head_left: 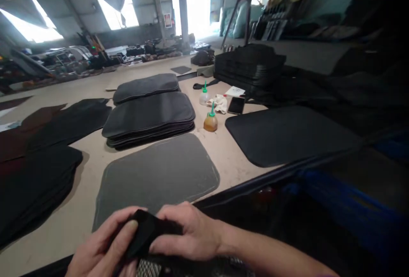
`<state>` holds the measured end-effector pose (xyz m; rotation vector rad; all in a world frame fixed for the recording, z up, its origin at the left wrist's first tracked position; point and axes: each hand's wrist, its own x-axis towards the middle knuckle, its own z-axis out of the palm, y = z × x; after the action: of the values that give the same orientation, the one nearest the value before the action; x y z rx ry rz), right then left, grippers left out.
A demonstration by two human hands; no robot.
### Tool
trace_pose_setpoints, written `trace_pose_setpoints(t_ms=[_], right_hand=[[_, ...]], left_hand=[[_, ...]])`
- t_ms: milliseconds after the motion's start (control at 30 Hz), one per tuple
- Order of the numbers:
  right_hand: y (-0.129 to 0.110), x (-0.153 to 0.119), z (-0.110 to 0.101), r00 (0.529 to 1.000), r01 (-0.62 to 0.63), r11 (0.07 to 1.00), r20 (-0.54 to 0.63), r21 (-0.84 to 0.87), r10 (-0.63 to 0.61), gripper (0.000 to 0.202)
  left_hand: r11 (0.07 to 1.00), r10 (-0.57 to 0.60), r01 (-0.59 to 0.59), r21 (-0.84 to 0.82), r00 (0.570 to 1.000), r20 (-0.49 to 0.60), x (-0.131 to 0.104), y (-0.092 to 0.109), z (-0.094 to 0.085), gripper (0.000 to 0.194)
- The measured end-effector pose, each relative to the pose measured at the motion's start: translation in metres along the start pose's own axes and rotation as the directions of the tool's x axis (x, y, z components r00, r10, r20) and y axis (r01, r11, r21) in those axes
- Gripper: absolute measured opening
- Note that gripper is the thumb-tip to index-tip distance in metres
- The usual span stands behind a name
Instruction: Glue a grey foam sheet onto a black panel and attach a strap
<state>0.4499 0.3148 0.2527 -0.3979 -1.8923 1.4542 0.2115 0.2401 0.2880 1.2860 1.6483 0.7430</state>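
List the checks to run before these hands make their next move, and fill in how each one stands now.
1. Left hand has a hold: ok, its thumb presses on the black piece.
2. Right hand has a hold: ok, it grips the same piece from the other side.
3. Grey panel lies flat: ok for the visible part; the hands hide its near edge.
4. Amber-filled bottle is upright and off the panel: ok.
5. That bottle's green nozzle is sealed: cannot tell, too small.
6. Black piece's underside is clean: cannot tell, hidden.
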Motion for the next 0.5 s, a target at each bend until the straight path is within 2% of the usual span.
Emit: trace_pose_setpoints(t_ms=[33, 100, 167, 233, 300, 400, 500], right_hand=[[0.003, -0.009, 0.001, 0.99, -0.124, 0.991, -0.057, 0.043, 0.126, 0.039], [0.004, -0.025, -0.002, 0.94, -0.294, 0.951, -0.152, 0.092, 0.305, 0.031], [0.002, -0.037, -0.007, 0.893, -0.378, 0.917, -0.212, 0.128, 0.397, 0.021], [0.002, -0.045, -0.014, 0.865, -0.414, 0.896, -0.236, 0.164, 0.443, 0.015], [0.005, -0.05, -0.018, 0.851, -0.428, 0.883, -0.243, 0.192, 0.465, 0.015], [0.011, -0.057, -0.021, 0.831, -0.472, 0.862, -0.235, 0.183, 0.505, 0.018], [0.016, -0.068, -0.024, 0.83, -0.479, 0.868, -0.253, 0.132, 0.497, 0.024]], left_hand=[[0.994, -0.065, 0.067, -0.086, 0.997, 0.031, 0.009, 0.005, 0.009, 0.055], [0.942, -0.147, 0.178, -0.284, 0.981, 0.127, 0.023, 0.016, 0.025, 0.07], [0.855, -0.128, 0.239, -0.46, 0.957, 0.259, 0.033, 0.021, 0.037, 0.082], [0.794, -0.071, 0.266, -0.547, 0.934, 0.351, 0.044, 0.02, 0.047, 0.086], [0.805, -0.067, 0.267, -0.53, 0.929, 0.365, 0.056, 0.016, 0.054, 0.071], [0.885, -0.124, 0.241, -0.399, 0.947, 0.297, 0.079, 0.012, 0.064, 0.044], [0.963, -0.102, 0.16, -0.215, 0.961, 0.257, 0.107, 0.019, 0.07, 0.039]])
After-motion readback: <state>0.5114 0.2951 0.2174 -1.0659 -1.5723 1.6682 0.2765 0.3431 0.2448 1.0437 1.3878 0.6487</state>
